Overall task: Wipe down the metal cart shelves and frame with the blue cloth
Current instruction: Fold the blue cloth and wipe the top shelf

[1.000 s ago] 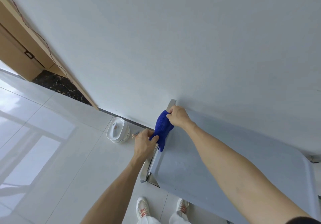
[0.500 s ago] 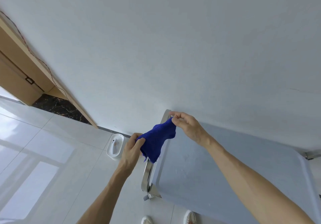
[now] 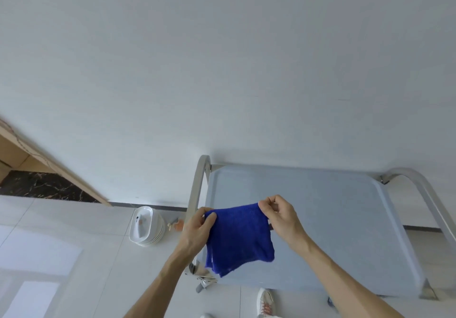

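A blue cloth (image 3: 238, 237) hangs spread in the air above the left part of the cart's top shelf (image 3: 328, 209). My left hand (image 3: 197, 228) pinches its upper left corner and my right hand (image 3: 280, 215) pinches its upper right corner. The shelf is a pale grey metal tray standing against the white wall. Curved metal frame handles rise at its left end (image 3: 197, 184) and right end (image 3: 419, 189). The cloth hides the shelf's near left area.
A stack of white dishes (image 3: 145, 226) sits on the tiled floor left of the cart, with a small orange object (image 3: 179, 225) beside it. A wooden door frame (image 3: 51, 167) runs along the far left. My shoes (image 3: 265, 301) show below the cart's front edge.
The cloth was bunched at the cart's left handle; both hands have pulled it open and moved it right, over the shelf. The view has swung toward the cart.
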A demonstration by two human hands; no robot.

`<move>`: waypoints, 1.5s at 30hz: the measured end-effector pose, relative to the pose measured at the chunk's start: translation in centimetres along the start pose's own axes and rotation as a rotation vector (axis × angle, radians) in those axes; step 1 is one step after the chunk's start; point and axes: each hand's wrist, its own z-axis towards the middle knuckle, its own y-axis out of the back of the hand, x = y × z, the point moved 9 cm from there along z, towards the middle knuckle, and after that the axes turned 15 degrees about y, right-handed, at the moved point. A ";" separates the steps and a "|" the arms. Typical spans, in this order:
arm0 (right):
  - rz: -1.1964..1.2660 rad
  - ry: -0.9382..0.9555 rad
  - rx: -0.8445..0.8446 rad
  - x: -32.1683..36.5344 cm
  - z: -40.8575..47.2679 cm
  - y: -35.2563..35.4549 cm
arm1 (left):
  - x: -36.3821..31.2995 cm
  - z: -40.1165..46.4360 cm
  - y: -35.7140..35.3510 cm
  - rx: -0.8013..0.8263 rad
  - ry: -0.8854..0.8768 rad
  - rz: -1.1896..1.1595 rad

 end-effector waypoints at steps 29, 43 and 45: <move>-0.894 0.072 0.482 -12.8 3.1 -9.2 | -6.4 11.4 1.2 -0.263 -0.444 0.722; -1.139 0.106 0.293 -15.3 4.9 -18.3 | -5.5 12.8 2.2 -0.240 -0.527 0.412; -1.118 0.129 0.286 -15.0 4.0 -19.5 | -5.6 12.6 2.0 -0.235 -0.527 0.420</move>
